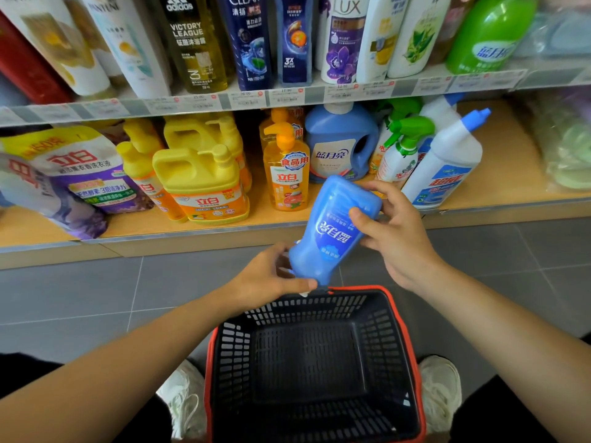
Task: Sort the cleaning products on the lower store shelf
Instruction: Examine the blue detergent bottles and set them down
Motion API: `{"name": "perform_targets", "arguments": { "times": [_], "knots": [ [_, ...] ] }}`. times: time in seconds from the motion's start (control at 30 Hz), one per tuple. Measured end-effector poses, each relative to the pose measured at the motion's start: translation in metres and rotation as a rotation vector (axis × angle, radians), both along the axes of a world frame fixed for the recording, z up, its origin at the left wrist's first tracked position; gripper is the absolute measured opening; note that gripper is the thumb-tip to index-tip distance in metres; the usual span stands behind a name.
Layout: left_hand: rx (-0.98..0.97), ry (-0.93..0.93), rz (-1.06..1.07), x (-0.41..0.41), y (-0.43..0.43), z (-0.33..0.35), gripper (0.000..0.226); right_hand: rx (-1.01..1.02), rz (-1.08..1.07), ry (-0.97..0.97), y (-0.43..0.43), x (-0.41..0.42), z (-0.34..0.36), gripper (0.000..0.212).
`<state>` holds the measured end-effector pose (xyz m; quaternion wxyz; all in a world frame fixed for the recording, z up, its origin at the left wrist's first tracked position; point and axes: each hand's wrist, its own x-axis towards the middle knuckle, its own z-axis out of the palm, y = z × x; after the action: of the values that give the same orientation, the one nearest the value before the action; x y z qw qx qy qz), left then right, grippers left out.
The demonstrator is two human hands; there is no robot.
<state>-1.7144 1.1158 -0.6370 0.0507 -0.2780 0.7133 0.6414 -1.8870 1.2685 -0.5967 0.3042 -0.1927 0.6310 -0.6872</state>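
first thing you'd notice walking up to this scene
The blue bottle held upside down in mid-frame, the left hand at its cap end and the right hand at its base. Right below it sits an empty black basket with a red rim on the floor between the shoes. Behind, the yellow jugs crowd the lower shelf.
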Motion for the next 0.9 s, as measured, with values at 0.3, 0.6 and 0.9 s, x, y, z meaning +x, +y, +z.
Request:
{"name": "perform_targets", "arguments": {
  "times": [0.3, 0.6, 0.9],
  "knots": [
    [0.086, 0.289, 0.400, -0.003, -0.031, 0.013, 0.046, 0.156, 0.033, -0.198, -0.027, -0.023, -0.013, 0.031],
    [-0.275, 0.269, 0.481, -0.008, -0.087, 0.026, 0.054, 0.537, 0.090, 0.161, -0.056, -0.057, -0.049, 0.028],
    [-0.722, 0.006, 0.212, -0.014, -0.089, -0.040, 0.055, 0.572, -0.007, 0.301, -0.106, -0.140, -0.077, 0.072]
  ]
}}
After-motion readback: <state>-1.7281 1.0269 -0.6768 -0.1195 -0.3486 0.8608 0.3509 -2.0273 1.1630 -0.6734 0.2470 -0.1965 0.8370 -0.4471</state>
